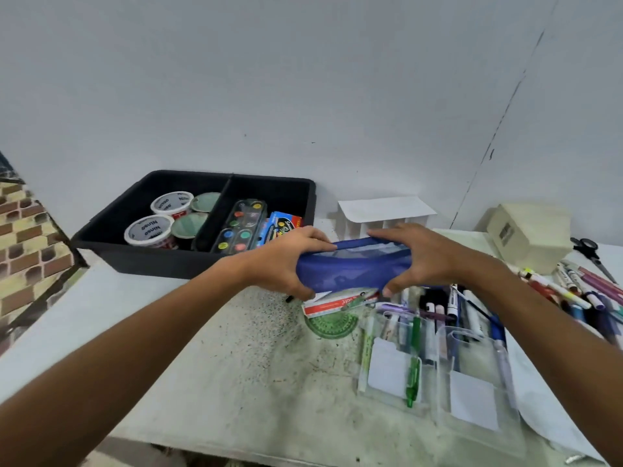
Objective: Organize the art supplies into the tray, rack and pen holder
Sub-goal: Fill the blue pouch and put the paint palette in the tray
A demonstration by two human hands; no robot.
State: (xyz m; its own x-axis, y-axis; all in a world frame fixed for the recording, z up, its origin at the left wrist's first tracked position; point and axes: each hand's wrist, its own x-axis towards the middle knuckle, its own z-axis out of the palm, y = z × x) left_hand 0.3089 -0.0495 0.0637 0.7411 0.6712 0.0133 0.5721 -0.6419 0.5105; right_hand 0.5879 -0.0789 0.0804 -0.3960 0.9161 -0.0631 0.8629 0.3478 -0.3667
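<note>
— While both hands are up over the desk (215,365), what do they hold?

— One item: blue zip pouch (354,264), held level between them, clear of the surface. Left hand (286,261) grips its left end, fingers curled over the top edge and thumb underneath. Right hand (418,257) grips the right end the same way, fingers over the top, thumb below.

— Tray?

— Black tray (141,261), two compartments, at the back left against the wall. Left compartment: two white lidded tubs (158,214) and two green-lined cups (195,214). Right compartment: watercolour palette (241,227) lying lengthwise, with a colourful box (285,225) just beside it on its right.

— Rack?

— White slotted rack (384,214), behind the pouch, near the wall; what its slots contain cannot be made out.

— Pen holder?

— Clear pen holder (472,382), lying on the desk at front right, with pens and markers inside, a green pen (414,372) among them.

— Loose stock?

— Red-and-white ruler (333,304) and green protractor (332,326) directly under the pouch. Heap of markers (573,291) at the far right. Cream box (526,230) behind that heap, black-handled scissors (590,254) just beside it.
</note>
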